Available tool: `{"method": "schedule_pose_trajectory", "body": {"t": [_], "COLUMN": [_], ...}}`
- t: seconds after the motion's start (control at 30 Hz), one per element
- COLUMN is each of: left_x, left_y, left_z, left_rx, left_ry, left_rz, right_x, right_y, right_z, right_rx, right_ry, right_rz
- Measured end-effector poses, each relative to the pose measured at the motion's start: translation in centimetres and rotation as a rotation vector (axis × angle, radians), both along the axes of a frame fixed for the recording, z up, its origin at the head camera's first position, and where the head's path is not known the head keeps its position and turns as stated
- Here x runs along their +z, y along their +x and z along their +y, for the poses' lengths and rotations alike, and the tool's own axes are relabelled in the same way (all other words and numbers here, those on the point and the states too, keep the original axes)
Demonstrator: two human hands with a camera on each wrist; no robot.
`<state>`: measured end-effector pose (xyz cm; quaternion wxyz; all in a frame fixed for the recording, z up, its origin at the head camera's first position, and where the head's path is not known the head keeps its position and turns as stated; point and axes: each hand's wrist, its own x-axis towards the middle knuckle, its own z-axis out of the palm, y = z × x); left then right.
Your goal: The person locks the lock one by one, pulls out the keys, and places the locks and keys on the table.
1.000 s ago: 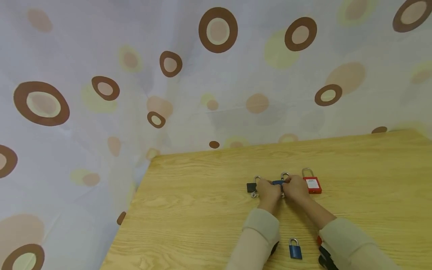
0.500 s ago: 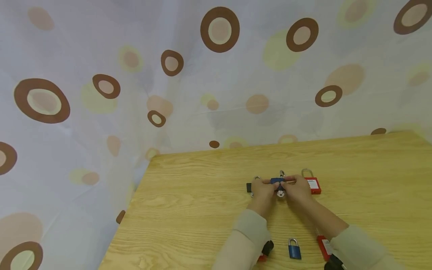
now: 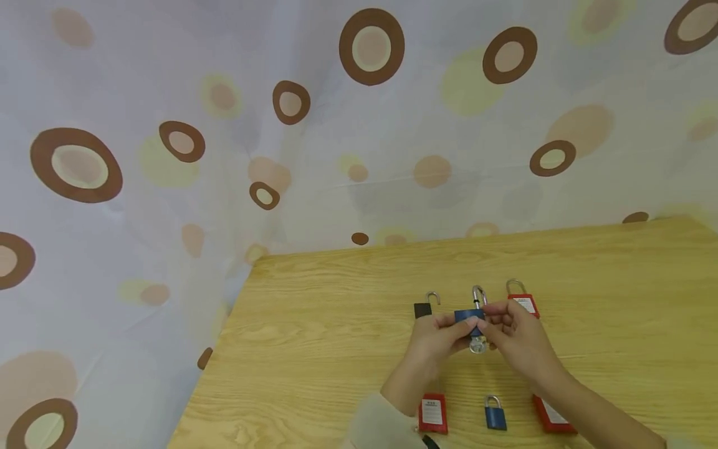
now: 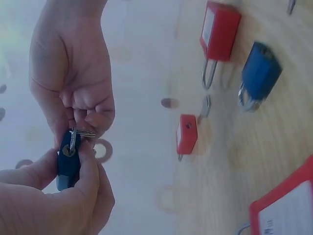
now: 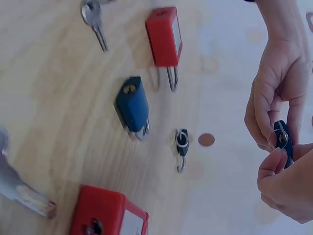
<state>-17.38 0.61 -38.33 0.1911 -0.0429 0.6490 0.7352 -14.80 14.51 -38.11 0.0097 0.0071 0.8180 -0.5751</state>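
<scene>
Both hands hold a blue padlock above the table, its silver shackle released and sticking up. My left hand grips the left side of the body, thumb in front. My right hand pinches the right side between thumb and forefinger, right beside the left thumb. A key stands in the keyhole in the left wrist view, and its ring hangs under the lock in the head view. The left wrist view shows the keyhole face of the blue padlock between the fingers.
A black padlock with its shackle released lies left of the hands. A red padlock lies behind the right hand. Closer in are another red padlock, a small blue padlock and a red padlock partly under the right forearm.
Both hands have lifted the blue padlock and drawn it toward me, bringing its key ring into view. The forearms have pulled back, uncovering the red padlocks at the front.
</scene>
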Motion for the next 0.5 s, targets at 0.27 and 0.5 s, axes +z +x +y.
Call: {"method": "schedule_pose_trajectory", "body": {"t": [0.27,0.5], "left_x": [-0.3,-1.4], "left_y": [3.9,6.2], "left_z": [-0.8,-1.3], "left_rx": [0.037,0.055], "left_ry": [0.009,-0.018], "left_rz": [-0.034,-0.053], "right_x": [-0.9,-2.4], "right_y": [3.3,5.0], "right_z": [-0.3,0.2], "right_rx": [0.014,0.084], "right_ry": [0.003,-0.012], "right_rz": [-0.018,-0.076]}}
